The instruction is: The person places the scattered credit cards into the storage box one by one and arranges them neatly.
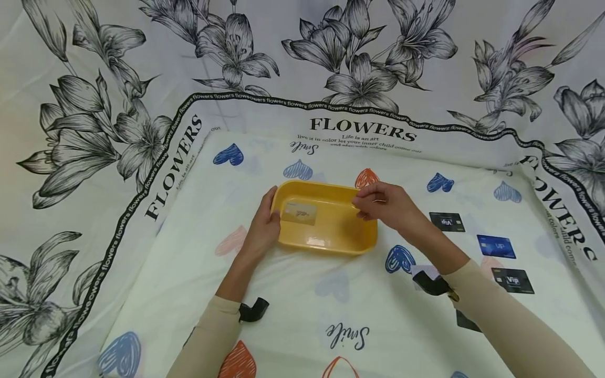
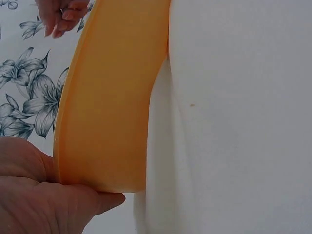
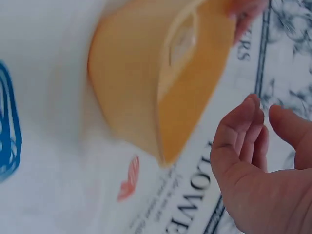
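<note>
Left hand [image 1: 262, 226] grips tray [image 1: 342, 228] by its left end, on cloth [image 1: 293, 299]; gold card [image 1: 300, 213] inside. Right hand [image 1: 386, 205] above right end, fingers loosely bent, apparently empty. Right sleeve [image 1: 506, 325] partly hides dark card [image 1: 465, 321].

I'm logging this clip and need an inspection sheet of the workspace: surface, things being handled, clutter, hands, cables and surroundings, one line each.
Surface: white cloth printed with hearts and lettering, creased in places.
Things handled: yellow tray, with a gold card lying inside toward its left end.
Clutter: right of the tray, a blue card between two black cards; another dark card and a pale flat item are partly hidden by the right arm.
Hands: left hand grips the tray's left end; right hand is at its right end, fingers loosely bent, holding nothing visible.
Cables: nothing seen.
Surroundings: flower-print fabric beyond a black lettered border.
</note>
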Available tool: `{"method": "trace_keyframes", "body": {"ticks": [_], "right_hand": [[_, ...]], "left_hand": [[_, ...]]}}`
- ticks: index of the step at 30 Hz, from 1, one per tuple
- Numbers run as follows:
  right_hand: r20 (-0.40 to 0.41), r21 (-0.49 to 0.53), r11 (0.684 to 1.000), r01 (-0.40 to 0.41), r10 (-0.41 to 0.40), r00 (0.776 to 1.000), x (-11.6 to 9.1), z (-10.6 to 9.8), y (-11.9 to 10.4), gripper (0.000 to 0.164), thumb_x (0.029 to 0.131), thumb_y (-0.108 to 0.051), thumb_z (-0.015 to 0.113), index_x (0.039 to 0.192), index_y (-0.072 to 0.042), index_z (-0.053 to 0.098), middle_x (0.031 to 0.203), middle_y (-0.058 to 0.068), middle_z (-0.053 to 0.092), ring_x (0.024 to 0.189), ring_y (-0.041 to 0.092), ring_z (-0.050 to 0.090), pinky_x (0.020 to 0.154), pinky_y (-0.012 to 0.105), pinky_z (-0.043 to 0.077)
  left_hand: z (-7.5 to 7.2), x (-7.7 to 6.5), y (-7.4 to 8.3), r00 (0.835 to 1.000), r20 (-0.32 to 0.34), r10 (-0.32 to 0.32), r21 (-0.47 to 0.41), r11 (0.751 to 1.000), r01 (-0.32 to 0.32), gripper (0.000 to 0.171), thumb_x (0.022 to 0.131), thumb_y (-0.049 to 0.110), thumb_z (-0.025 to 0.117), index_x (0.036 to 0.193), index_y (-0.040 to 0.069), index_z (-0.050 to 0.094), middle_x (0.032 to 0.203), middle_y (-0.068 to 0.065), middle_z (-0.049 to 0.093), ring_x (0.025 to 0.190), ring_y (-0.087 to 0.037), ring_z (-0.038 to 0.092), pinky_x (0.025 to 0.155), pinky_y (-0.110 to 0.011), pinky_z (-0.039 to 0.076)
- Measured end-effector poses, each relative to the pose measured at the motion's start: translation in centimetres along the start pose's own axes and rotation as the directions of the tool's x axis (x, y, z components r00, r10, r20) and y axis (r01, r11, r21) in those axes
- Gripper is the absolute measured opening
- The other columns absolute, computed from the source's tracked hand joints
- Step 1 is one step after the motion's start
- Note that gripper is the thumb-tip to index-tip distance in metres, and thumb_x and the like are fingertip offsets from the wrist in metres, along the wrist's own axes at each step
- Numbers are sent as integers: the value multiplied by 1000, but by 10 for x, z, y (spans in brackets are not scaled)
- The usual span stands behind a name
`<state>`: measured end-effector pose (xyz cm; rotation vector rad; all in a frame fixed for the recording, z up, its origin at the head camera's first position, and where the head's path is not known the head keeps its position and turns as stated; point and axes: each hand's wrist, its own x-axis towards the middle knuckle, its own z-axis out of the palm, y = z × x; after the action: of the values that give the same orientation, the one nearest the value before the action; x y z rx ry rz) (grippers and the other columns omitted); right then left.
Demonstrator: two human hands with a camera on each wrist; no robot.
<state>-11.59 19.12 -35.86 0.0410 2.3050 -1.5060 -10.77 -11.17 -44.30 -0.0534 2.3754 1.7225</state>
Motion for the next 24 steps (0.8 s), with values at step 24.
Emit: {"method": "trace_keyframes", "body": {"ticks": [24], "right_hand": [[-228,-539,820,-193,78,971,-60,-181,98,72,109,-52,52,144,10,47,132,38,59,112,50,67,76,32,63]], "left_hand": [[2,-1,3,999,-2,-39,21,999,39,63,113,16,37,171,28,15,176,6,18,163,-19,13,132,-46,12]]}}
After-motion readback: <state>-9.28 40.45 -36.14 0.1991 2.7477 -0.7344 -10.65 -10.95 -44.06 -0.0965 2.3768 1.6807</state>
